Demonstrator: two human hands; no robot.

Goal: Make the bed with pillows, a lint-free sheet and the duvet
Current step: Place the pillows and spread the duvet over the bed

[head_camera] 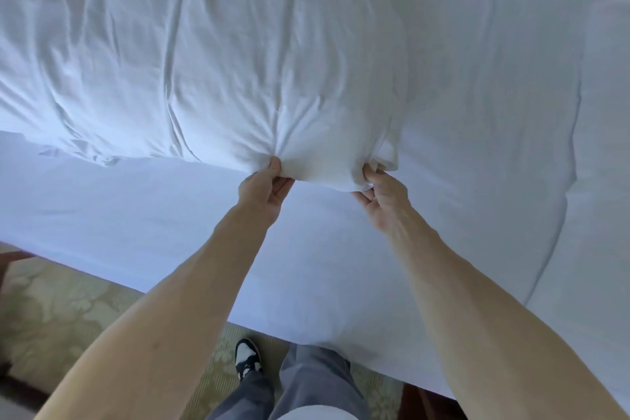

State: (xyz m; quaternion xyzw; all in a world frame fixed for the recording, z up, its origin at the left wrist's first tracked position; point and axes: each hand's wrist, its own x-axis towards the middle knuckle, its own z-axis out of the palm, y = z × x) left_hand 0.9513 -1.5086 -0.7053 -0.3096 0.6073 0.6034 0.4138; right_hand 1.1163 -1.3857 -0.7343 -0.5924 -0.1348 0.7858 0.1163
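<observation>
Duvet: the duvet (238, 61) lies crumpled across the bed (341, 300), on top of the smooth sheet (136, 215); its near edge is toward the person.
Left hand: the left hand (264, 187) pinches a bunch of this edge.
Right hand: the right hand (378, 194) grips the edge just beside a folded corner.
Handling: probably soft, bulky and quite light. The cloth bunches under the hands, so holding it wider apart, nearer the corners, should spread it better.
</observation>
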